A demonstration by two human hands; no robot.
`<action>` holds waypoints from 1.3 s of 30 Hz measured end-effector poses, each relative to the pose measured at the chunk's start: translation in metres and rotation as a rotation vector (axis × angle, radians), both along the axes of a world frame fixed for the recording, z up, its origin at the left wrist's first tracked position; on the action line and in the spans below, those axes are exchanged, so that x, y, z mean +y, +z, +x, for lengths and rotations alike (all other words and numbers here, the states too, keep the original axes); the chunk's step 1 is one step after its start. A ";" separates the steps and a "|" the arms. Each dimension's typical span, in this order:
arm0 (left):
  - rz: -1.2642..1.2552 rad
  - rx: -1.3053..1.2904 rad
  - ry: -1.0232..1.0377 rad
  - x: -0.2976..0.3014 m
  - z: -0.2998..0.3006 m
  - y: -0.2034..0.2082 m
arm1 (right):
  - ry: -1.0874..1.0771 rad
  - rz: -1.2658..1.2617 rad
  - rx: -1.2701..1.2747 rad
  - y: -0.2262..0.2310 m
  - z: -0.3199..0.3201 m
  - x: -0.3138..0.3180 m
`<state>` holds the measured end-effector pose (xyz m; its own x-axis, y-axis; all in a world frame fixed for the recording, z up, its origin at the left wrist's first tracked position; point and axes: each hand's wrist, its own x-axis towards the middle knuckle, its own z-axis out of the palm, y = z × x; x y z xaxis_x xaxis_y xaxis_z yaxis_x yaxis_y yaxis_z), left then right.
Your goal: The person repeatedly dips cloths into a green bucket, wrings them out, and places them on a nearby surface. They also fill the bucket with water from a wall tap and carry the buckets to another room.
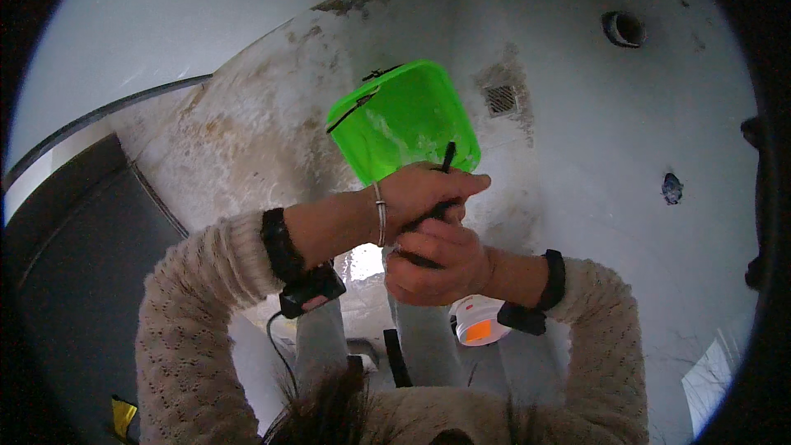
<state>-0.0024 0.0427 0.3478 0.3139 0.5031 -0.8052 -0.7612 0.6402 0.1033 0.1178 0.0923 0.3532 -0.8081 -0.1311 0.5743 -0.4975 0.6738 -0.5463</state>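
Note:
My left hand (422,192) is closed around a thin dark item whose black end (449,156) sticks up past the knuckles. Just below it, my right hand (441,264) is curled closed on the lower part of the same dark item, so the two hands touch. Fingers cover most of it, and its kind cannot be made out. Beyond the hands, a bright green square tub (428,95) stands on the floor with thin black pieces along its left rim. Its near edge is partly hidden by my left hand.
Dusty, stained floor (239,152) surrounds the tub, with a square drain grate (500,100) to its right. A round pipe opening (624,30) lies farther right. A white bucket (480,305) stands by my legs. Left is a dark panel (91,280); a cable (278,346) hangs from my left wrist device.

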 end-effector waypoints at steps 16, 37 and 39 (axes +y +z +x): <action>0.237 0.876 -0.493 -0.012 0.002 -0.073 | 0.382 0.346 -0.088 -0.080 -0.013 -0.016; 0.136 0.740 0.204 -0.452 -0.100 0.226 | 0.360 -1.410 -0.780 0.182 -0.158 -0.298; 0.031 0.982 -0.035 -0.501 -0.098 0.270 | 0.439 -1.278 -0.763 0.219 -0.169 -0.339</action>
